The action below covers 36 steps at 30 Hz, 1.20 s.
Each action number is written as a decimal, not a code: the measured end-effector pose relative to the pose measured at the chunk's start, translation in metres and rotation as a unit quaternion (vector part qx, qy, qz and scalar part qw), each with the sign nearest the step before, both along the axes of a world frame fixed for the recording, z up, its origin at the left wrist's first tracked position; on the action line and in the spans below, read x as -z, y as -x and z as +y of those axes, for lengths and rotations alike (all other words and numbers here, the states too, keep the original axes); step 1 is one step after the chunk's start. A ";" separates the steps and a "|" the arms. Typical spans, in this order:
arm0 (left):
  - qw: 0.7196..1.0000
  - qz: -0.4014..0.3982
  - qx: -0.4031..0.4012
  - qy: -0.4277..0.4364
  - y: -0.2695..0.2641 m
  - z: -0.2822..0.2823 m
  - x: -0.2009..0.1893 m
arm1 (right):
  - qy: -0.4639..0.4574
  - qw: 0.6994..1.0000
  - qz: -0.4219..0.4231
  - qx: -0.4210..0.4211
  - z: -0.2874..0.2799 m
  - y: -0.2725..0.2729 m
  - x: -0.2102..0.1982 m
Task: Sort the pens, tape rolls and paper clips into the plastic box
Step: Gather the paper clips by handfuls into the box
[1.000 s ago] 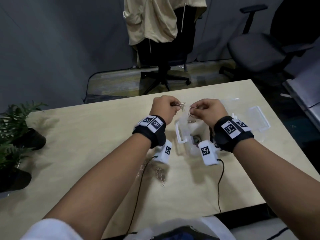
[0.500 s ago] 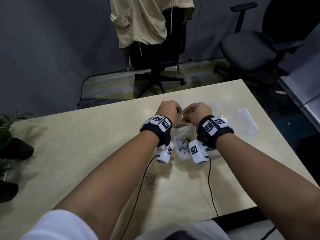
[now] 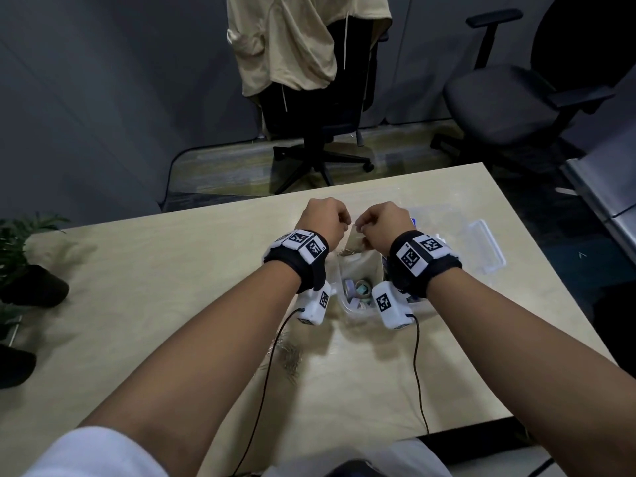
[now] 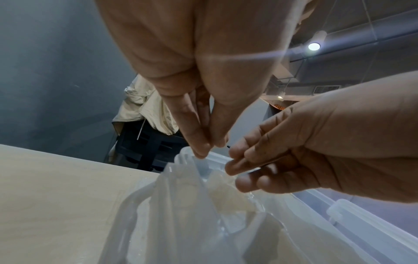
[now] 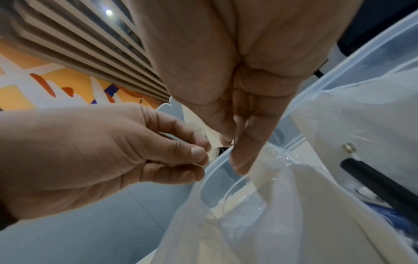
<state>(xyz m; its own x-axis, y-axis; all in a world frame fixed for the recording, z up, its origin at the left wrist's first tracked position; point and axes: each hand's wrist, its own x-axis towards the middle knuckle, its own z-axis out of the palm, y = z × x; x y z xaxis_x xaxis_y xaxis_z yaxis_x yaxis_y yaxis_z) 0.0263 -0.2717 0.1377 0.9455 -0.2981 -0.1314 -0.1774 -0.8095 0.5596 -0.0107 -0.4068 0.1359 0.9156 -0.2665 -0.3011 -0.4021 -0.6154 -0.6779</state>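
- Our left hand (image 3: 323, 220) is held over the plastic box (image 3: 488, 246), fingers curled, fingertips (image 4: 199, 142) pressed together; whether they pinch anything we cannot tell.
- Our right hand (image 3: 382, 223) sits just beside it, knuckles up, fingers (image 4: 239, 160) curled in a pinch; a tiny dark tip pokes out there, too small to name.
- Both wrists carry black bands with white blocks bearing black-and-white square codes (image 3: 409, 258); we can read no words on them.
- The box is clear, open, on the far right part of the counter (image 3: 155, 287), with white dividers inside.
- Tape rolls (image 3: 359, 289) lie in the near compartment, between our wrists.
- A dark pen (image 5: 380, 184) lies in the compartment on the right.
- A loose heap of paper clips (image 3: 290, 363) lies on the counter, on our side of the box, under our left forearm.
- The counter is pale wood; potted plants (image 3: 20, 256) stand at its left edge.
- Beyond it are grey walls, an office chair draped with a beige jacket (image 3: 296, 43), and a second chair (image 3: 509, 105) to the right.
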 end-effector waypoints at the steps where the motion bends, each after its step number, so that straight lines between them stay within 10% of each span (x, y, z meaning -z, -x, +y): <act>1: 1.000 -0.002 -0.006 0.004 0.000 0.003 -0.001 | -0.006 1.000 -0.011 0.001 0.002 0.001 -0.003; 20: 0.993 0.038 -0.054 -0.095 0.032 0.185 0.054 | -0.012 0.981 -0.046 -0.190 0.136 0.026 0.004; 36: 0.968 0.190 0.049 -0.155 0.124 0.237 0.152 | 0.260 0.850 0.269 -0.370 0.152 0.098 0.108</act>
<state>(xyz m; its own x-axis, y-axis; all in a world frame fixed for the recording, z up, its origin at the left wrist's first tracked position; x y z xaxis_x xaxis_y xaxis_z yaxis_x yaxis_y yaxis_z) -0.0973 -0.0347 -0.0146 0.7803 -0.2745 -0.5620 -0.0913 -0.9389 0.3320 -0.1089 -0.2549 0.0277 0.6570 0.0969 -0.7476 0.0603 -0.9953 -0.0760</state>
